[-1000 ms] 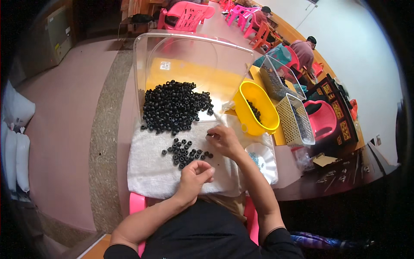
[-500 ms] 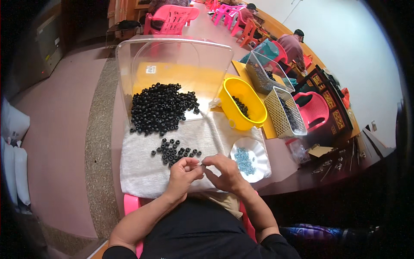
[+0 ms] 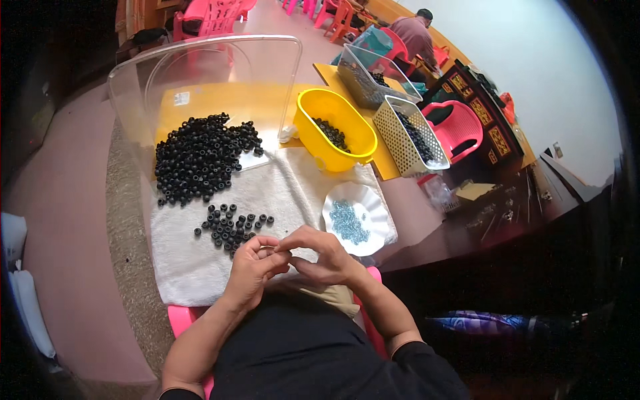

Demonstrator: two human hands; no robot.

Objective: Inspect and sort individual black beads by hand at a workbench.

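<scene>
Over the near edge of a white towel (image 3: pixel 187 270), my left hand (image 3: pixel 251 272) and my right hand (image 3: pixel 325 259) meet fingertip to fingertip. Both are closed in a pinch, and whatever they hold is hidden by the fingers. Just beyond my left hand lies a loose group of small black ring-shaped parts (image 3: pixel 230 227). A larger heap of the same black parts (image 3: pixel 200 160) spills from a clear plastic tub (image 3: pixel 220 57) tipped toward me. To the right of my right hand, a white wavy-rimmed plate (image 3: pixel 378 212) holds tiny pale-blue pieces (image 3: pixel 350 223).
Behind the plate stands a yellow oval basin (image 3: pixel 313 100) with black parts inside. A beige perforated basket (image 3: pixel 398 137) and a clear bin (image 3: pixel 360 80) stand farther right. A pink chair (image 3: pixel 460 130) is beyond them, and a person (image 3: pixel 415 37) sits at the back.
The whole scene has shifted left and up in the picture as my head turned. My fingertips stay together; the small grey thing glimpsed between them earlier is now hidden.
</scene>
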